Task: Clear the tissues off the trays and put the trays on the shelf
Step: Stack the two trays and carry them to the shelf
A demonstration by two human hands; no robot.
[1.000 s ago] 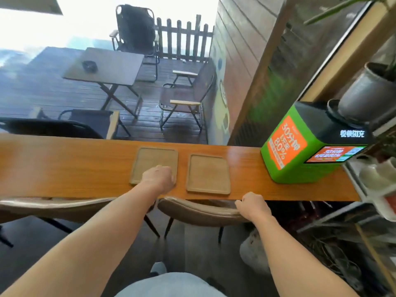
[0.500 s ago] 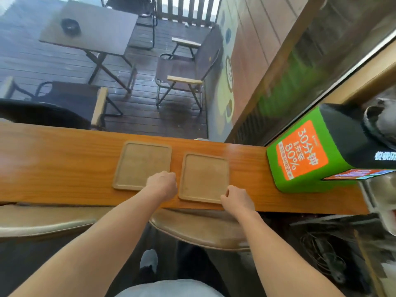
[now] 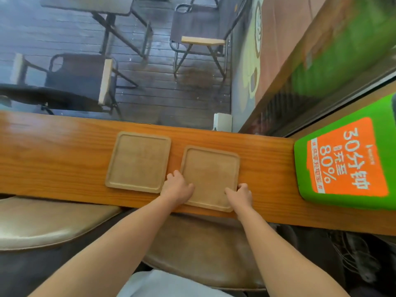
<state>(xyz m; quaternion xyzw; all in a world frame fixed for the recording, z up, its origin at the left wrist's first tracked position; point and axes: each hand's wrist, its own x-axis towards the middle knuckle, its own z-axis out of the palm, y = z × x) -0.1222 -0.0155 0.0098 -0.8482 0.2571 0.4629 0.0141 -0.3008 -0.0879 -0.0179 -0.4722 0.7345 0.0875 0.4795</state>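
Two square wooden trays lie side by side on the long wooden counter [image 3: 53, 146]. The left tray [image 3: 137, 161] is bare and nobody touches it. On the right tray [image 3: 211, 168] both hands rest. My left hand [image 3: 176, 187] grips its near-left edge, thumb on the tray's surface. My right hand [image 3: 241, 192] holds its near-right corner, fingers curled around the rim. No tissue shows on either tray.
A green and orange box [image 3: 347, 159] stands on the counter to the right. Padded stools [image 3: 42, 221] sit under the near edge. Beyond the glass are folding chairs [image 3: 199, 39] and a table on a deck.
My left hand left the left tray and moved right onto the right tray's near-left edge. My right hand came up from the stool to the tray's near-right corner. The camera tilted down.
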